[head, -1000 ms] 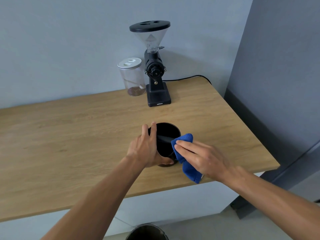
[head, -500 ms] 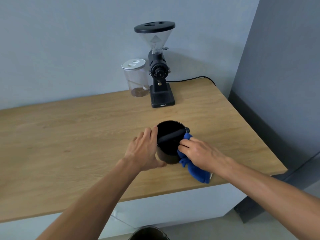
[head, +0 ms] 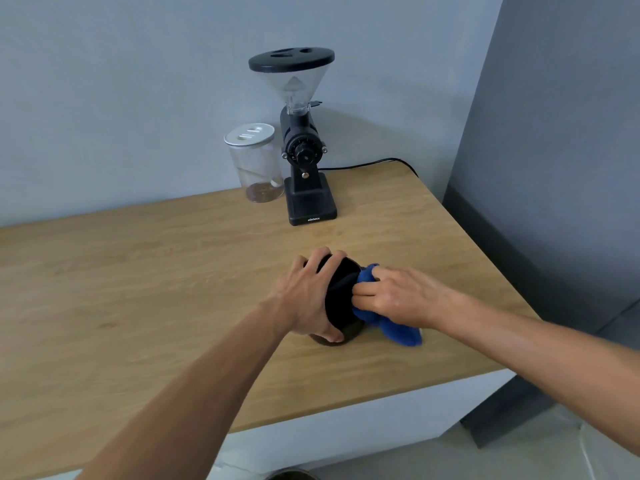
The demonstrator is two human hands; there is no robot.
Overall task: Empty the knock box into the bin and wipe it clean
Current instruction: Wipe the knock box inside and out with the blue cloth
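The black knock box (head: 341, 299) stood on the wooden counter (head: 138, 289), the left hand (head: 306, 299) wrapped around its side. The right hand (head: 398, 296) pinched a blue cloth (head: 398, 329) against its rim, fingers reaching inside.

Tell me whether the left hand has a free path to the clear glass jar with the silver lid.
Probably yes: the left hand grips the black knock box, but bare wooden counter lies between it and the jar; it must let go first.

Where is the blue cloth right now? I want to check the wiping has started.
The blue cloth is on the knock box's right side, pressed against it by the right hand, near the wooden counter's front right edge.
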